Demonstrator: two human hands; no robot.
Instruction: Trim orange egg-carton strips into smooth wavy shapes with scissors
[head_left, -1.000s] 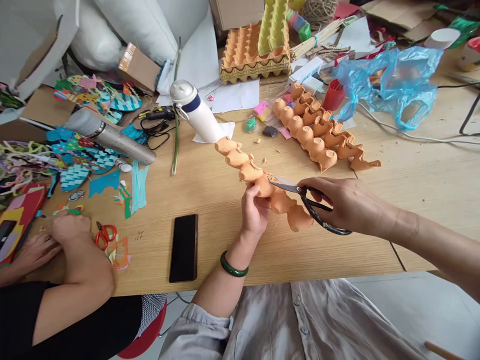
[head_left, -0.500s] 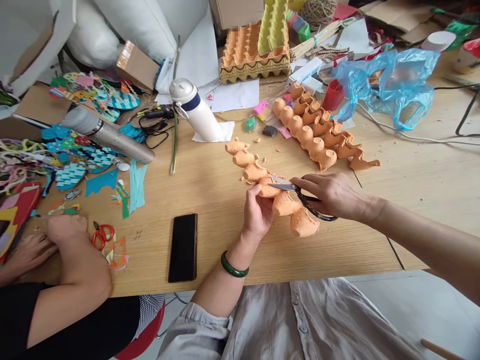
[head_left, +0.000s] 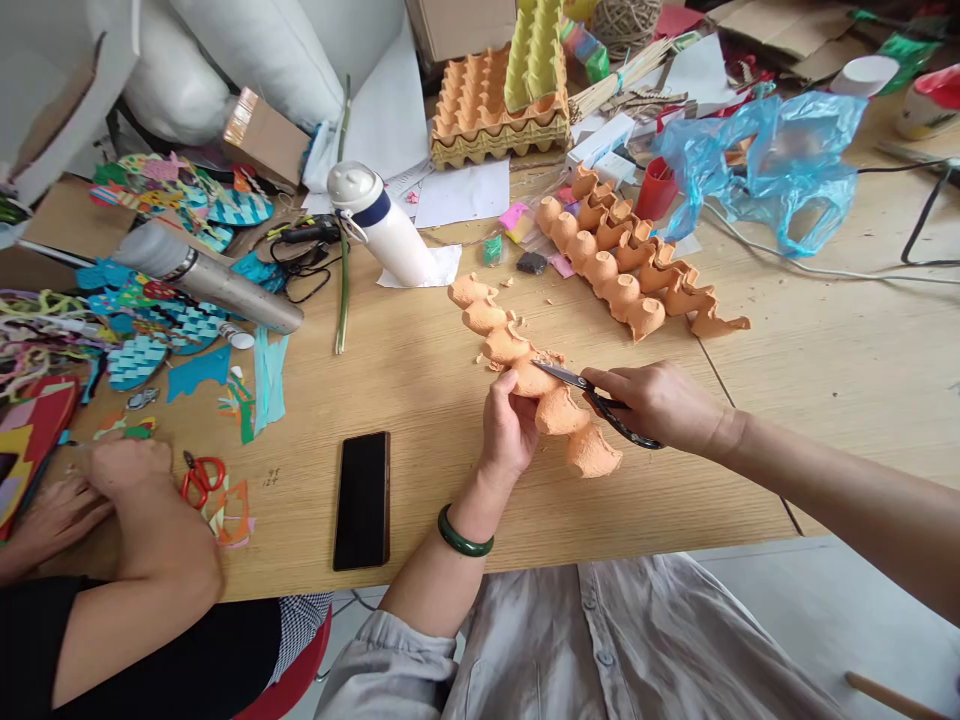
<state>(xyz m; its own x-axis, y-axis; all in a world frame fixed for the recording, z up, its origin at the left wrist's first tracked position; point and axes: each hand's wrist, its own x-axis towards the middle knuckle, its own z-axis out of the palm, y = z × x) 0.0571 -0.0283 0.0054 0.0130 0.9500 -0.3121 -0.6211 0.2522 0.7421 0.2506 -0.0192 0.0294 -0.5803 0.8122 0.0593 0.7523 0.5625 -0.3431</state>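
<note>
An orange strip of egg carton (head_left: 559, 410), one row of several cups, slants over the table toward me. My left hand (head_left: 510, 425) grips it from the near left side, thumb on top near a middle cup. In my right hand (head_left: 664, 405) is a pair of scissors (head_left: 626, 428) with black handles. Their blades lie together along the edge of a middle cup, touching or just over the carton. Small orange scraps lie on the wood beside the strip. Farther back rest wider orange egg carton pieces (head_left: 600, 262), cups upward.
A phone (head_left: 362, 500) lies left of my left forearm. Behind the strip stands a white bottle (head_left: 390, 230); stacked egg trays (head_left: 499, 105) and a blue plastic bag (head_left: 765, 170) are farther back. At left, a co-worker's hands (head_left: 124, 465) are near red-handled scissors (head_left: 202, 478).
The scissor blades have gone from slightly parted to closed together at the carton's edge. The whole view has shifted slightly; my left hand keeps its hold on the strip.
</note>
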